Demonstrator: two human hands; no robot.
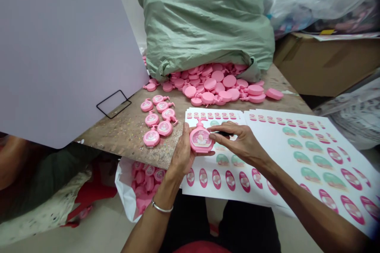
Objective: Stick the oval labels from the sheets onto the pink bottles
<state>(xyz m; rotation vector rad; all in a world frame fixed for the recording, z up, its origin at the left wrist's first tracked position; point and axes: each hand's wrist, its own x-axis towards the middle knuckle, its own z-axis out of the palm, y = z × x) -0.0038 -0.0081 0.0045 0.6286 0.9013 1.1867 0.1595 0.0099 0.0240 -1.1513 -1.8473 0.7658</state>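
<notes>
My left hand (181,154) is closed around a small pink toy pump bottle (201,140), holding it upright with its round front facing me. A printed label with a picture sits on that front. At the bottle's right edge, the thumb and fingertips of my right hand (245,140) touch the label area. A thin dark tool (225,133) lies in the grip of this hand; its exact kind is not clear. Sticker sheets (212,188) with pink and green ovals lie beneath both hands. To the left, several labelled pink bottles (151,137) rest on the wooden table (130,142).
Unlabelled pink pieces (219,87) spill from a green sack (204,19) at the back. A white bag (123,182) of pink bottles hangs below the table's left edge. A pale panel (65,55) stands left, near another person's arm (12,158). Cardboard box (332,63) at right.
</notes>
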